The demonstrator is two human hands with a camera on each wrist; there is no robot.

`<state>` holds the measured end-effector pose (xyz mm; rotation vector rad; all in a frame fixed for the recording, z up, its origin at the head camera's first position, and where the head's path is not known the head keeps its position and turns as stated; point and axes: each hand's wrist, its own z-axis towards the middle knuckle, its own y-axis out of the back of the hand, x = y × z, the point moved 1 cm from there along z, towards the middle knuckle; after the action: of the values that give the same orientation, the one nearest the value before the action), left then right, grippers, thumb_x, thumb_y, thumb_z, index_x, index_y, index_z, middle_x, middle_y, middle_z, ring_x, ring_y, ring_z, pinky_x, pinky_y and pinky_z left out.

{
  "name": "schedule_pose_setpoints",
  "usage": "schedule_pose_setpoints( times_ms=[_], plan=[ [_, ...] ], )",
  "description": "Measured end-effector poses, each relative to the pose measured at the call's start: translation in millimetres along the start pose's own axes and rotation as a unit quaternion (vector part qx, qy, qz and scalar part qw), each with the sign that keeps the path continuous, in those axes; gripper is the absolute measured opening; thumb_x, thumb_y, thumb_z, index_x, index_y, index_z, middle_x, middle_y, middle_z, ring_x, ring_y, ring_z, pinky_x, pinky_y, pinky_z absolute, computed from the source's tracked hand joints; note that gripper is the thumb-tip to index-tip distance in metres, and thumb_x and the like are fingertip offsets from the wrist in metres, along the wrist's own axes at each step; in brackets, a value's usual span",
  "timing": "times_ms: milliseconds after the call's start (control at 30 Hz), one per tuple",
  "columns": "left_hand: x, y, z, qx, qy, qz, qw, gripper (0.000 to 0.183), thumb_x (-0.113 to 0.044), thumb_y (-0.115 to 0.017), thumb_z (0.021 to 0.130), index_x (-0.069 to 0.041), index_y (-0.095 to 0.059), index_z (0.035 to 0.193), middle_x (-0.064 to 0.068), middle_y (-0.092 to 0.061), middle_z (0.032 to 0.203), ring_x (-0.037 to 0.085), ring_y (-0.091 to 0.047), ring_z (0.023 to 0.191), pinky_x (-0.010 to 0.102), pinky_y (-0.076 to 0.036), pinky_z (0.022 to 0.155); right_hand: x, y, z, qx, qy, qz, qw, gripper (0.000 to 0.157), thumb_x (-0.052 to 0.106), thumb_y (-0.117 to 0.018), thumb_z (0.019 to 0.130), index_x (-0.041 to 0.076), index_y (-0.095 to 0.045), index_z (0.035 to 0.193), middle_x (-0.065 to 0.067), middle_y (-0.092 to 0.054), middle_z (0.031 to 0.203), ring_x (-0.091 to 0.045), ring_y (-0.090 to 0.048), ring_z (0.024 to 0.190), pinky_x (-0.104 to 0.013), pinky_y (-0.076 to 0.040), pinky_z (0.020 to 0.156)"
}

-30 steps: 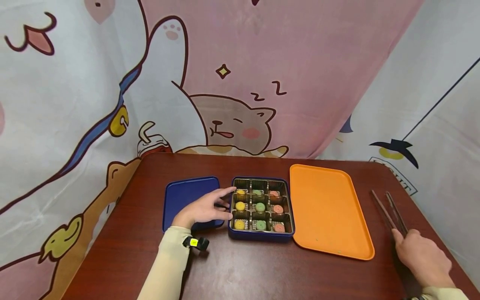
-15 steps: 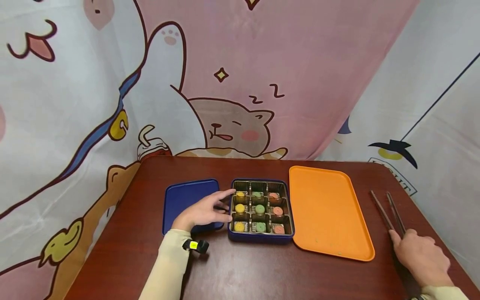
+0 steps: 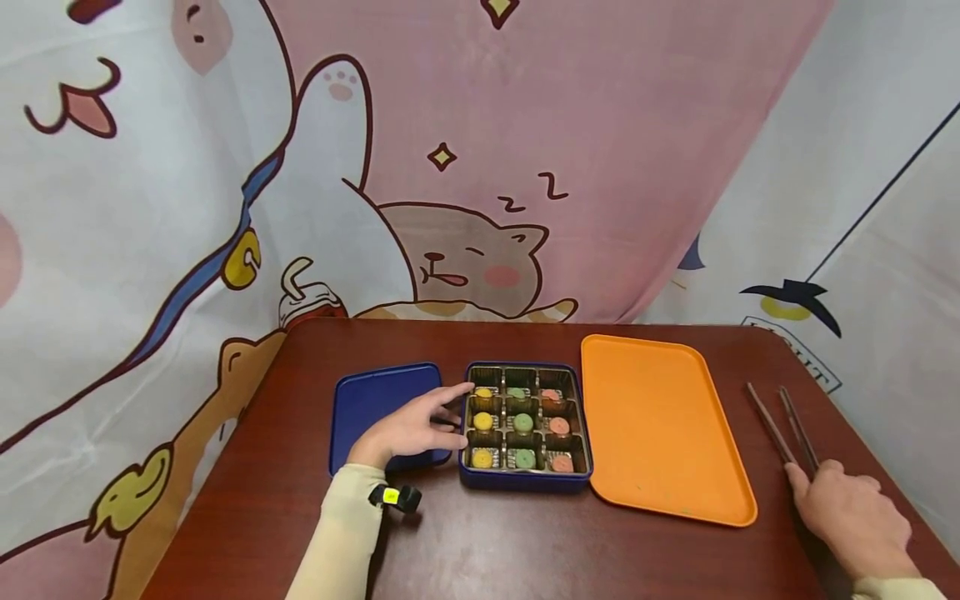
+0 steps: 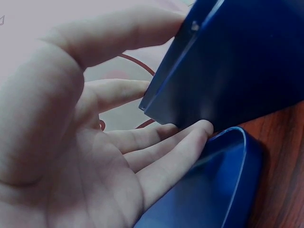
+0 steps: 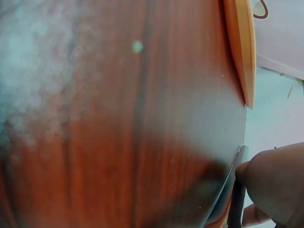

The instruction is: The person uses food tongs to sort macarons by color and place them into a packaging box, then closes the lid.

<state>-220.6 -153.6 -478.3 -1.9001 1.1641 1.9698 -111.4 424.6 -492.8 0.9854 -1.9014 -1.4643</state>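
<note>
In the head view a dark blue square tin (image 3: 525, 482) stands mid-table, with a dark plastic insert divided into compartments. Each compartment has a small round sweet: yellow ones (image 3: 483, 422) in the left column, green ones (image 3: 523, 422) in the middle, pink ones (image 3: 559, 426) on the right. My left hand (image 3: 408, 432) rests thumb and fingertips against the tin's left side, fingers spread; the left wrist view shows the thumb (image 4: 137, 28) at the tin's wall. At the table's right side, my right hand (image 3: 851, 517) grips metal tongs (image 3: 770, 423), whose arms stand apart with nothing between them.
A blue lid (image 3: 378, 396) lies left of the tin, partly under my left hand. An orange tray (image 3: 663, 417) sits right of the tin, close against it, with tiny specks near its front edge. A cartoon-printed cloth (image 3: 615, 125) hangs behind the wooden table (image 3: 570, 542).
The whole scene shifts slightly down in the head view as the camera tilts. Both hands keep their places on the tin and the tongs.
</note>
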Motion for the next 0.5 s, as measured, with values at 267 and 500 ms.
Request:
schedule_pose_setpoints(
  times_ms=[267, 500],
  plan=[
    [-2.0, -0.4, 0.2, -0.001, 0.004, 0.006, 1.0000, 0.090, -0.021, -0.081, 0.095, -0.018, -0.029, 0.168, 0.015, -0.032, 0.167, 0.034, -0.058, 0.134, 0.047, -0.054, 0.106, 3.1, 8.8, 0.0, 0.000, -0.013, -0.002, 1.000, 0.063, 0.039, -0.047, 0.110, -0.022, -0.037, 0.106, -0.042, -0.049, 0.093, -0.052, -0.061, 0.083, -0.059, -0.056, 0.071],
    [-4.5, -0.4, -2.6, -0.002, 0.006, 0.006, 1.0000, 0.089, -0.020, -0.081, 0.095, -0.017, -0.030, 0.168, 0.016, -0.033, 0.167, 0.035, -0.057, 0.134, 0.048, -0.054, 0.106, 12.6, 17.0, -6.8, -0.063, 0.049, 0.034, 0.996, 0.068, 0.043, -0.052, 0.108, -0.022, -0.035, 0.121, -0.048, -0.038, 0.109, -0.063, -0.047, 0.103, -0.069, -0.050, 0.075]
  ],
)
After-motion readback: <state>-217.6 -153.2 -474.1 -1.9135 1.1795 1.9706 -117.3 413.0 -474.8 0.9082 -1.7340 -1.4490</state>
